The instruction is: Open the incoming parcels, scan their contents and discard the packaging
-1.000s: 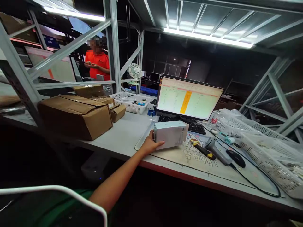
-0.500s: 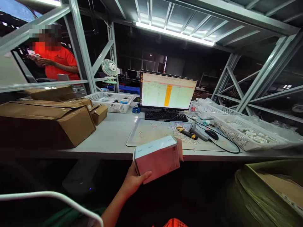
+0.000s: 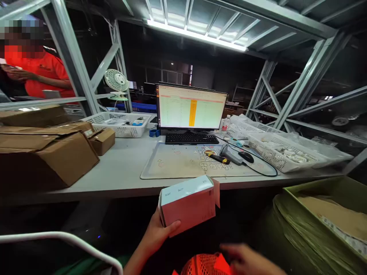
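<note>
The right hand (image 3: pixel 243 256) is newly brought into view, blurred, its grip unreadable. Far-left of it, the pale oblong cardboard box (image 3: pixel 187 210), long axis left-to-right, is gripped at its left end by the left hand (image 3: pixel 157 233).

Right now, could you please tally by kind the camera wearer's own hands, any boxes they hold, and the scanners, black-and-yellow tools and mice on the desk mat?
Hands: 2 (left hand, right hand)
Held box: 1
Scanner: 1
Black-and-yellow tool: 1
Mouse: 1
Total: 6
</note>
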A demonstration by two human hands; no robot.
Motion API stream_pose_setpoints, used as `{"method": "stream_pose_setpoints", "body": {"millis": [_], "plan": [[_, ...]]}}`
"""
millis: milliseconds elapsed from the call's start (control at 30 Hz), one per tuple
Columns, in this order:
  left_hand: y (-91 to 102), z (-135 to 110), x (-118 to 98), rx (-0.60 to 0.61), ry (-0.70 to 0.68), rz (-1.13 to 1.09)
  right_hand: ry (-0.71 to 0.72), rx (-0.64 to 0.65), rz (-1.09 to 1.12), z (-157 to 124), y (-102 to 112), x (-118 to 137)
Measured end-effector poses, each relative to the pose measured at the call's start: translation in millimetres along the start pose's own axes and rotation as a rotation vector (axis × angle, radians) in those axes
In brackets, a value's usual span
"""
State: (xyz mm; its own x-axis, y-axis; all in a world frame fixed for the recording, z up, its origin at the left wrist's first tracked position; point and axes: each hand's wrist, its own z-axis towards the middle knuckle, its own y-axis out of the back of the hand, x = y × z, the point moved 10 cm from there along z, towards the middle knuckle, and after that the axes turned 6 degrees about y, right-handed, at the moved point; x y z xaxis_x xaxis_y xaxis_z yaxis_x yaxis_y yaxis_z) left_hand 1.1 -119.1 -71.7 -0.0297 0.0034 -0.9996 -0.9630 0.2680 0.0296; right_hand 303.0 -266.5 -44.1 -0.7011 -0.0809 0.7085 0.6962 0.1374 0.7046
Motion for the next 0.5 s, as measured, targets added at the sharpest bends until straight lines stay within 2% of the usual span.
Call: {"method": "stream_pose_setpoints", "body": {"millis": [100,133,233,300,333,400,433,500], "plan": [[-14.5,-5,-3,0.108,0.057,0.052,-0.05,-0.205,0.206,5,61,-12],[-25.7,-7,-5,0.177,0.069,0.077,-0.032,-0.215,0.263,4,72,-7],[-72.9,-14,-12,0.431,0.055,0.18,0.017,-0.03,0.173,-1,67,16],[-98.8,-16,-13,0.53,0.041,0.204,-0.024,0.038,0.098,-6,64,16],[-106.1,-14,-11,0.541,0.047,0.187,-0.06,0.022,0.097,-12,69,9],[-106.5,-4,-4,0.488,0.071,0.132,-0.125,-0.13,0.153,-33,101,-13],[-100.0,4,1,0.436,0.082,0.115,-0.14,-0.284,0.183,-50,130,-26],[-77.1,20,13,0.319,0.094,0.125,-0.113,-0.746,0.231,-105,205,-53]]}}
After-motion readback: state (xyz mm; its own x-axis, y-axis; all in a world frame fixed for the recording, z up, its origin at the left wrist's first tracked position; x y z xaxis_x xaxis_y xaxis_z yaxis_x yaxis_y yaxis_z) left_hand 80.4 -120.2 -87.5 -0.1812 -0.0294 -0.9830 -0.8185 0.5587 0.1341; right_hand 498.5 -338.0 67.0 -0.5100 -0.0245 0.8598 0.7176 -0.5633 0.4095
